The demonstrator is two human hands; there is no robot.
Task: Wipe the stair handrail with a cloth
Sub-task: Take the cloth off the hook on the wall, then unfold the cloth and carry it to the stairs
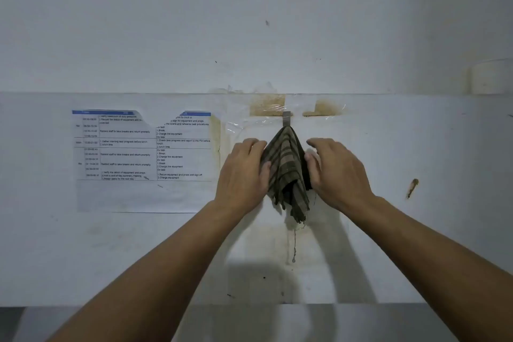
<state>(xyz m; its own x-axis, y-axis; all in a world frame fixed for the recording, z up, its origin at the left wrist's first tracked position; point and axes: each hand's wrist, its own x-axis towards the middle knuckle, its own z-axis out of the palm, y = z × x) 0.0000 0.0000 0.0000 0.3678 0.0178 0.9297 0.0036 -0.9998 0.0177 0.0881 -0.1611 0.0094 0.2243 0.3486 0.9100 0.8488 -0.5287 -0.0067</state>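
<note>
A dark green striped cloth (287, 172) hangs from a small metal hook (286, 118) stuck to a white wall. My left hand (243, 172) presses against the cloth's left side, thumb on the fabric. My right hand (337, 169) cups the right side, fingers curled over its edge. Both hands touch the cloth while it still hangs on the hook. A loose thread dangles below the cloth. No stair handrail is in view.
A printed schedule sheet (144, 158) is taped to the wall left of the cloth. Yellowed tape patches (266, 105) sit above the hook. A grey ledge or floor strip (249, 322) runs along the bottom.
</note>
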